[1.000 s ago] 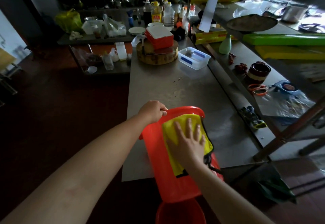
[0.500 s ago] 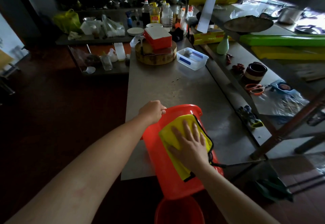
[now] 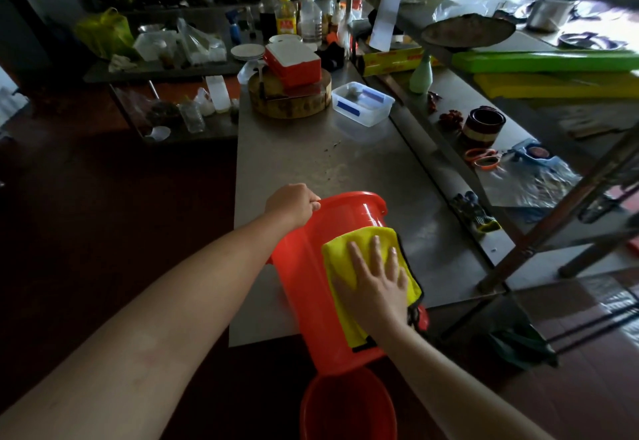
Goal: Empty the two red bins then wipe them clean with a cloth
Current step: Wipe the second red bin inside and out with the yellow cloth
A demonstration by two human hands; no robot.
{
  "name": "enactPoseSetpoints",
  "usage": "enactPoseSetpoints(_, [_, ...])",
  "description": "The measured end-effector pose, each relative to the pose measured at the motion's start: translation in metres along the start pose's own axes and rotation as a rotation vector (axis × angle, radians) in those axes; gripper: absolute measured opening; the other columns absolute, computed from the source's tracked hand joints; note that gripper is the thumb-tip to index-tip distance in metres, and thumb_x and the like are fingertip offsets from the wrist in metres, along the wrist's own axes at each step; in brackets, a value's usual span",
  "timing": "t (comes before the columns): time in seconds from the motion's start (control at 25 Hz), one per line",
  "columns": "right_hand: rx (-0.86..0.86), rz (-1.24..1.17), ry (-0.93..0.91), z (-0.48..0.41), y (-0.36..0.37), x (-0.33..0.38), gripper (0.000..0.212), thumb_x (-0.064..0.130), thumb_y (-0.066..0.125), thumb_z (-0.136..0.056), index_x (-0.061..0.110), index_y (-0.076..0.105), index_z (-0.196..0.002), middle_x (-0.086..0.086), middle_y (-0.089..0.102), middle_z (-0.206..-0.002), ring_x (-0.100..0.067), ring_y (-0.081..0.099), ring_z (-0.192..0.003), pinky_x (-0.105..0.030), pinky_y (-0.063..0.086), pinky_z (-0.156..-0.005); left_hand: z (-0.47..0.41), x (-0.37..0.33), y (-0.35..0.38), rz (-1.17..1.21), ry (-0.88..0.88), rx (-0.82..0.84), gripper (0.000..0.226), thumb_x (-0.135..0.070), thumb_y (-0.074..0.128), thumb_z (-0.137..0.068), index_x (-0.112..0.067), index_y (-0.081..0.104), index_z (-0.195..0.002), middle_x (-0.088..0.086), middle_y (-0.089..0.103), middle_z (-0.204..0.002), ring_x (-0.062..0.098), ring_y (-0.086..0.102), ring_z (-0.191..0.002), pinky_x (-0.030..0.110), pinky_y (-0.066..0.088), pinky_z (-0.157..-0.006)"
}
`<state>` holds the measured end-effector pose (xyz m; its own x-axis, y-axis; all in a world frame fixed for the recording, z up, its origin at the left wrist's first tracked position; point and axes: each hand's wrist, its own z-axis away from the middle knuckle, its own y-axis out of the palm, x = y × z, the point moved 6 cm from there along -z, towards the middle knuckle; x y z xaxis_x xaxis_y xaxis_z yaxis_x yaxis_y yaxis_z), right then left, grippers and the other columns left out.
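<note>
A red bin (image 3: 304,277) lies tilted on its side at the near edge of the steel table (image 3: 311,159), its rim pointing away from me. My left hand (image 3: 293,203) grips the rim at the upper left. My right hand (image 3: 375,275) presses flat, fingers spread, on a yellow cloth (image 3: 340,256) with a black edge spread over the bin's outer wall. A second red bin (image 3: 347,405) stands on the floor just below, its inside dark.
Further along the table are a clear plastic box (image 3: 363,103), a round wooden block (image 3: 288,99) with a red-and-white box (image 3: 292,62) on it, and bottles (image 3: 287,17) at the back. A lower shelf (image 3: 484,149) with cups and tools runs on the right. Dark floor lies to the left.
My right hand has slid the yellow cloth down the bin's wall toward me, baring the red surface near the rim. My left hand keeps its grip on the rim.
</note>
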<state>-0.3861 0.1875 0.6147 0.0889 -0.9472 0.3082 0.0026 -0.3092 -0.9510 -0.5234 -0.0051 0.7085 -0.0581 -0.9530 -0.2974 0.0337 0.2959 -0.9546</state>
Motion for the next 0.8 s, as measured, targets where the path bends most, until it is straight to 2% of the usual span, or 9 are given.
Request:
enactPoseSetpoints(0.08, [-0.032,0.129,-0.173,0.017,0.008,0.030,0.073,0.077,0.028,-0.092,0.050,0.008,-0.157,0.000,-0.012,-0.170,-0.042,-0.013,-0.154,-0.064,0.004,-0.120,-0.001,-0.002,0.002,-0.012,0.005,-0.007,0.028,-0.035,0.062,-0.096,-0.029,0.070,-0.122,0.004,0.069,-0.122,0.027,0.063,-0.114,0.033,0.050,-0.092])
enactPoseSetpoints(0.2, [-0.058,0.246,-0.383,0.035,0.022,0.054,0.067,0.065,0.044,-0.094,0.042,0.032,-0.156,-0.003,0.000,-0.171,-0.045,-0.007,-0.154,-0.070,0.016,-0.117,-0.001,-0.002,0.005,-0.009,0.015,-0.021,0.028,-0.031,0.061,-0.097,-0.023,0.069,-0.122,0.006,0.068,-0.118,0.028,0.063,-0.112,0.033,0.050,-0.088])
enactPoseSetpoints(0.32, [-0.062,0.226,-0.437,0.034,0.017,0.045,0.065,0.069,0.040,-0.094,0.044,0.034,-0.154,0.002,0.004,-0.171,-0.040,-0.006,-0.155,-0.067,0.019,-0.118,0.000,0.003,0.006,0.026,0.019,-0.045,0.024,-0.028,0.063,-0.096,-0.016,0.070,-0.115,0.010,0.070,-0.114,0.029,0.065,-0.107,0.029,0.046,-0.079])
enactPoseSetpoints(0.44, [-0.059,0.137,-0.288,0.024,0.004,-0.001,0.070,0.083,0.029,-0.091,0.056,0.018,-0.155,0.007,0.001,-0.171,-0.032,-0.005,-0.156,-0.059,0.014,-0.121,0.000,0.005,0.007,0.039,0.017,-0.053,0.022,-0.029,0.064,-0.096,-0.016,0.071,-0.112,0.010,0.071,-0.113,0.030,0.065,-0.107,0.031,0.049,-0.081])
enactPoseSetpoints(0.56, [0.049,-0.088,-0.004,0.010,-0.001,-0.064,0.073,0.090,0.027,-0.084,0.068,0.002,-0.148,0.012,-0.001,-0.170,-0.022,0.001,-0.157,-0.050,0.023,-0.119,-0.001,0.004,0.010,0.039,0.020,-0.056,0.024,-0.032,0.062,-0.096,-0.022,0.070,-0.116,0.003,0.069,-0.112,0.027,0.064,-0.108,0.035,0.052,-0.086])
enactPoseSetpoints(0.68, [0.224,-0.476,0.252,-0.001,0.002,-0.113,0.077,0.082,0.043,-0.086,0.060,0.012,-0.153,0.009,0.012,-0.169,-0.022,0.020,-0.154,-0.046,0.031,-0.119,-0.001,0.004,0.010,0.026,0.029,-0.058,0.026,-0.034,0.060,-0.098,-0.029,0.070,-0.121,-0.002,0.066,-0.113,0.023,0.063,-0.109,0.036,0.052,-0.090])
enactPoseSetpoints(0.8, [0.243,-0.562,0.269,0.005,0.003,-0.121,0.075,0.075,0.044,-0.090,0.053,0.016,-0.156,0.006,0.015,-0.169,-0.023,0.021,-0.153,-0.046,0.030,-0.120,-0.001,0.001,0.010,0.022,0.049,-0.042,0.024,-0.033,0.060,-0.098,-0.031,0.071,-0.119,0.000,0.067,-0.117,0.025,0.062,-0.111,0.036,0.051,-0.093])
